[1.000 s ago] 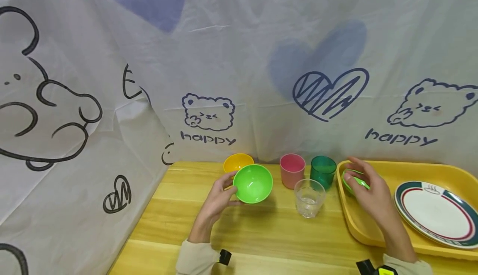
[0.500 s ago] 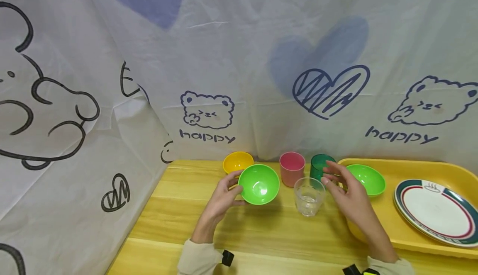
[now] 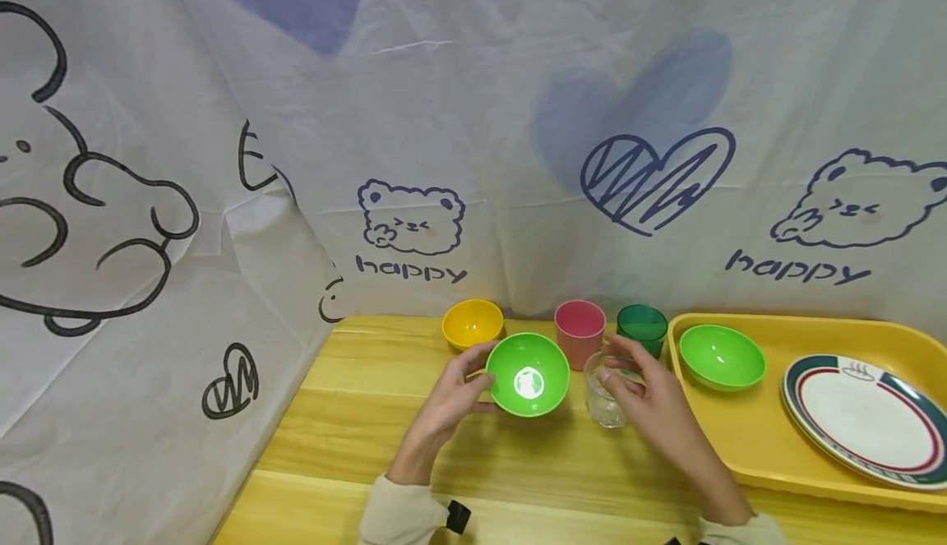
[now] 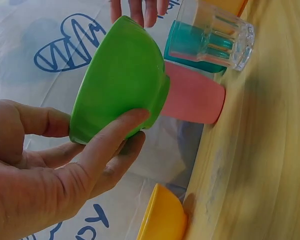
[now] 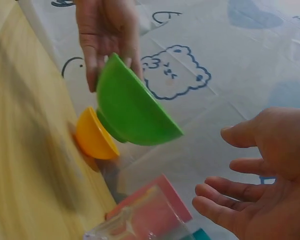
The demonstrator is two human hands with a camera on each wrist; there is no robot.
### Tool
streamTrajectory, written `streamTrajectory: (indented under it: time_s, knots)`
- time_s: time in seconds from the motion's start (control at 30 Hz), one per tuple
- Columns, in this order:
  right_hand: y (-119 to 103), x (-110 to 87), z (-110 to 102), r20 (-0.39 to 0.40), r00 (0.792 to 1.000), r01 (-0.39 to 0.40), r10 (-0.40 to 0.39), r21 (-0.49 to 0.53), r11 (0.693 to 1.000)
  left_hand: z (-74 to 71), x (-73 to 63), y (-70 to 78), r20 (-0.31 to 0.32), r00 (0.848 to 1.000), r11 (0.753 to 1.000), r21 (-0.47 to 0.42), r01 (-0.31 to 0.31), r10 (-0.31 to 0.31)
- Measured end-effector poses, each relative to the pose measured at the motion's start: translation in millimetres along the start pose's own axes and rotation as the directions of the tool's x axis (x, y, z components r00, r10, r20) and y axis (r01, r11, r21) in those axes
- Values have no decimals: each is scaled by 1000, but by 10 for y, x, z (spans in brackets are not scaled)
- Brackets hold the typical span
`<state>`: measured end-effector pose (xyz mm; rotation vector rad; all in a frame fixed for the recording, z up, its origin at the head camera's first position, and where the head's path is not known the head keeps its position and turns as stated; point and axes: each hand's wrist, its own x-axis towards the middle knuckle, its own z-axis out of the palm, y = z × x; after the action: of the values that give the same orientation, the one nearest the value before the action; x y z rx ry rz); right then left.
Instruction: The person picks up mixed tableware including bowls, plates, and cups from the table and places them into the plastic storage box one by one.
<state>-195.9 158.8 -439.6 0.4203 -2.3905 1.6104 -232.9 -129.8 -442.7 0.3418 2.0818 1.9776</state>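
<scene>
My left hand (image 3: 453, 397) holds a green bowl (image 3: 528, 374) above the table, thumb at its rim and fingers under its base, as the left wrist view shows. The bowl is tilted toward the head camera. My right hand (image 3: 651, 397) hovers with loosely bent fingers in front of the clear glass (image 3: 602, 401); in the right wrist view its fingers (image 5: 240, 190) are spread and hold nothing. Behind the glass stand a pink cup (image 3: 579, 333) and a dark green cup (image 3: 642, 327). A yellow bowl (image 3: 472, 323) sits behind my left hand.
At the right is a yellow tray (image 3: 740, 446). A second green bowl (image 3: 722, 356) and a white plate (image 3: 861, 417) with a green and red rim lie in it. A printed cloth (image 3: 518, 117) hangs behind the wooden table (image 3: 333, 438).
My right hand has left the green bowl in the tray and moved left to the front of the clear glass. The left hand has carried its green bowl a little to the right.
</scene>
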Motion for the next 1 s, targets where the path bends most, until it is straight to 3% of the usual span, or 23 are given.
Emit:
streamTrajectory:
  time_s: [0.53, 0.77, 1.0]
  knots:
    - [-5, -18, 270, 52, 998, 42, -46, 64, 997, 120, 12, -14, 53, 999, 1000, 5, 11, -11]
    - [15, -45, 348, 47, 997, 65, -65, 4, 998, 140, 18, -32, 71, 997, 1000, 9, 14, -15]
    - [-4, -59, 364, 41, 999, 6, -5, -38, 999, 154, 21, -39, 87, 996, 1000, 10, 10, -11]
